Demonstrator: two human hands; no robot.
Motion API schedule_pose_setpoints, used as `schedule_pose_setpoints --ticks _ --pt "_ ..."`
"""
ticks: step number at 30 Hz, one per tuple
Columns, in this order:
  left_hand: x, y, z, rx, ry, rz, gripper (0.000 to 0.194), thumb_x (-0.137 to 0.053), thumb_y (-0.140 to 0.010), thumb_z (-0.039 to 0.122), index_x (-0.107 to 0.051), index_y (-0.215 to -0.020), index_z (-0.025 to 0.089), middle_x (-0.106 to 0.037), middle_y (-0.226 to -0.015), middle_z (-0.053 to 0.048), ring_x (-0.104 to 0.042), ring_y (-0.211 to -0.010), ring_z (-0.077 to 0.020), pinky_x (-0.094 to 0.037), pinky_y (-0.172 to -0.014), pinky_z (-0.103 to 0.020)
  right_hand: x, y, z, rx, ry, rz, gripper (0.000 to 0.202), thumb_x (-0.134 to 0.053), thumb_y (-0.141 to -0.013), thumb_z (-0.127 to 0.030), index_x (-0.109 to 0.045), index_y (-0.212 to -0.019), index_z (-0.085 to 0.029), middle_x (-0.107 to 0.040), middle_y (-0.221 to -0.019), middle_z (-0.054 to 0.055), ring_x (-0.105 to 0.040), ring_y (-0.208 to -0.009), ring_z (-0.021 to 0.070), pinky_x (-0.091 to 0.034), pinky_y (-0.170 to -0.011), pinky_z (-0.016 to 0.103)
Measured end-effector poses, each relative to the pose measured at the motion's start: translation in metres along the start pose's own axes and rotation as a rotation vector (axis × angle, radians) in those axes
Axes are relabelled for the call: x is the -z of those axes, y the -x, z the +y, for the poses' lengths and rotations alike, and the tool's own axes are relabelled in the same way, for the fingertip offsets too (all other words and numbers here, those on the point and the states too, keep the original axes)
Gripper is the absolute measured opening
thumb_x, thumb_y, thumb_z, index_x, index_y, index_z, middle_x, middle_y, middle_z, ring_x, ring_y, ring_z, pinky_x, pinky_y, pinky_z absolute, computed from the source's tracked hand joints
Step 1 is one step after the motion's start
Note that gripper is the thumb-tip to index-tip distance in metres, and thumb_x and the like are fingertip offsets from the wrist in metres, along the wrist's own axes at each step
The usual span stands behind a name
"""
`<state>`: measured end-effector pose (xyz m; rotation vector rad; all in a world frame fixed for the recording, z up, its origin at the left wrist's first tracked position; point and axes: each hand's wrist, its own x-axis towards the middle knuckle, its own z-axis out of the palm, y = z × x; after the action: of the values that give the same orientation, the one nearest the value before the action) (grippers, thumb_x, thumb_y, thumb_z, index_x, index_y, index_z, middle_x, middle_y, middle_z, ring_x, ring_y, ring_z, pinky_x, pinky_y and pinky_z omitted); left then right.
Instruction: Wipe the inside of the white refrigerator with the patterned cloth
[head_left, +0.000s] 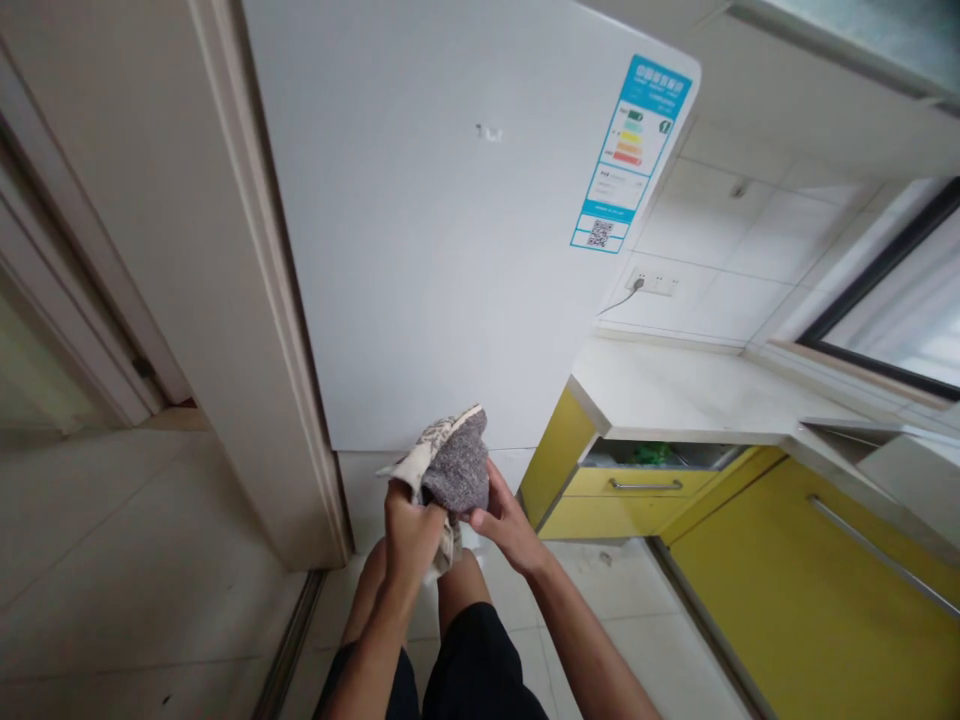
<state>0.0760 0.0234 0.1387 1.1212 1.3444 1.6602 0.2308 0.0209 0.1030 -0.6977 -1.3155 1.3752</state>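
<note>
A bunched cloth (457, 468), grey and fuzzy on one side and cream with a dark print on the other, is between my two hands in front of the fridge. My left hand (414, 530) is closed on its lower left part, thumb pointing right. Around its right edge curls my right hand (506, 520), fingers behind the cloth and thumb at its underside. A patterned fold hangs below, between the hands. Just behind the cloth stands the white fridge door (450, 280), with a blue-and-white energy label (630, 155) on it.
Right of the fridge are a white countertop (675, 385) and yellow cabinets (787, 560) with metal handles. A wall socket (651, 284) holds a plugged-in cord. On the left is a door frame (262, 300), with a floor track (289, 650) below. My legs are close under my hands.
</note>
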Motion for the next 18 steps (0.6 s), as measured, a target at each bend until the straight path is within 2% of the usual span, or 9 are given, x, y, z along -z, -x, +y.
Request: schedule_pose_setpoints --ticks 2,4,7,10,12,15,18 --pt "-0.015 0.004 0.003 -0.015 0.014 -0.100 0.056 -0.071 -0.062 0.028 -0.073 -0.117 0.021 -0.076 -0.126 -0.014 -0.068 -0.130 -0.0357 -0.051 -0.121 -0.052 0.005 0.003 -0.008 0.036 0.035 0.034 0.103 -0.099 -0.066 -0.060 -0.055 -0.155 -0.031 -0.055 -0.165 0.009 -0.051 -0.151 0.0319 -0.040 -0.130 0.048" --pt "-0.027 0.007 0.008 -0.024 0.047 -0.240 0.059 -0.074 -0.063 0.031 -0.073 -0.121 0.020 -0.074 -0.130 -0.013 -0.065 -0.133 -0.0351 -0.048 -0.124 -0.050 0.014 0.004 -0.016 0.044 0.073 0.120 0.099 -0.100 -0.063 -0.057 -0.059 -0.149 -0.028 -0.065 -0.152 0.009 -0.060 -0.139 0.0308 -0.047 -0.123 0.046" --pt "-0.041 0.008 0.017 0.067 0.168 -0.511 0.065 -0.078 -0.072 0.042 -0.069 -0.133 0.019 -0.074 -0.130 -0.012 -0.061 -0.140 -0.0344 -0.044 -0.128 -0.049 0.032 0.005 -0.027 0.039 0.143 0.318 0.088 -0.102 -0.056 -0.051 -0.069 -0.133 -0.024 -0.075 -0.131 0.009 -0.068 -0.119 0.0300 -0.056 -0.110 0.045" --pt "-0.052 0.008 0.022 0.153 0.359 -0.768 0.080 -0.077 -0.080 0.053 -0.057 -0.150 0.019 -0.066 -0.150 -0.014 -0.053 -0.151 -0.0339 -0.037 -0.133 -0.049 0.048 0.003 -0.040 0.028 0.152 0.541 0.075 -0.100 -0.049 -0.040 -0.074 -0.118 -0.021 -0.080 -0.111 0.006 -0.071 -0.102 0.0297 -0.059 -0.099 0.046" --pt "-0.060 0.008 0.023 0.145 0.429 -0.846 0.091 -0.079 -0.081 0.057 -0.048 -0.158 0.020 -0.052 -0.168 -0.014 -0.044 -0.160 -0.0336 -0.030 -0.138 -0.048 0.055 0.002 -0.051 0.014 0.084 0.599 0.072 -0.097 -0.048 -0.035 -0.075 -0.115 -0.020 -0.082 -0.109 0.006 -0.073 -0.098 0.0301 -0.060 -0.096 0.046" --pt "-0.073 0.010 0.023 0.096 0.449 -0.865 0.105 -0.082 -0.080 0.058 -0.034 -0.166 0.020 -0.033 -0.181 -0.014 -0.029 -0.168 -0.0307 -0.019 -0.143 -0.046 0.066 0.001 -0.069 0.019 0.020 0.631 0.070 -0.095 -0.047 -0.029 -0.076 -0.115 -0.020 -0.083 -0.108 0.006 -0.074 -0.096 0.0298 -0.061 -0.094 0.044" --pt "-0.085 0.014 0.025 0.077 0.453 -0.870 0.113 -0.086 -0.078 0.058 -0.029 -0.168 0.021 -0.028 -0.182 -0.014 -0.026 -0.170 -0.0314 -0.018 -0.143 -0.048 0.082 0.003 -0.083 0.022 0.035 0.672 0.056 -0.092 -0.048 -0.024 -0.078 -0.102 -0.020 -0.083 -0.096 0.004 -0.074 -0.086 0.0275 -0.063 -0.085 0.042"
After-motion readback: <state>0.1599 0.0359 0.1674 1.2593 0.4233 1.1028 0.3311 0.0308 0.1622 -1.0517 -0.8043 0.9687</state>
